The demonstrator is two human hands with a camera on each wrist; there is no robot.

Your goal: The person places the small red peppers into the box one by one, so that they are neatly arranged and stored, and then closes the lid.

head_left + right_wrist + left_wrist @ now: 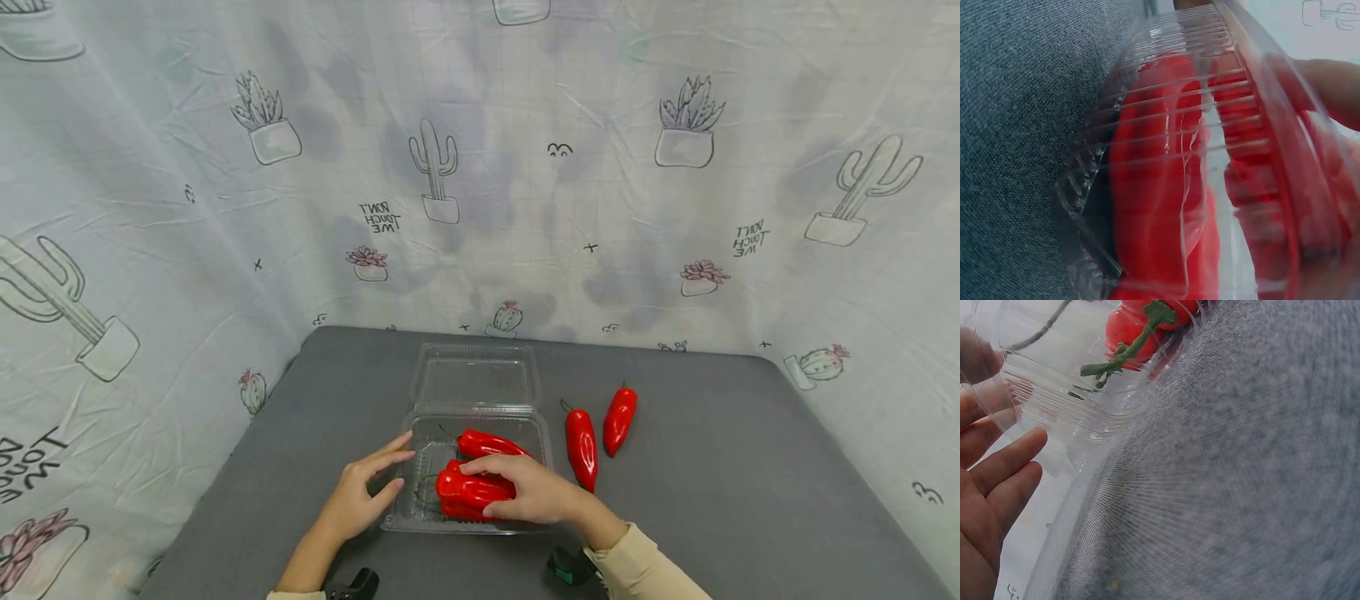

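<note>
An open clear plastic container (389, 522) holds red peppers. One pepper (480, 442) lies toward its back. Over the front, my right hand (536, 492) grips a red pepper (459, 492), thumb on the near side and fingers on the far side; the palm hides part of it. Through the clear wall, the right wrist view shows red peppers (1160, 169) and blurred fingers beyond. My left hand (360, 496) is at the container's left side, fingers extended and holding nothing. A green stem (1138, 347) shows beside red flesh in the left wrist view.
Two more red peppers (582, 448) (620, 421) lie on the grey table (720, 467) to the right of the container. The clear lid (476, 379) lies folded back behind it. A cactus-print cloth (510, 192) hangs around the table. Black wrist devices show at the front.
</note>
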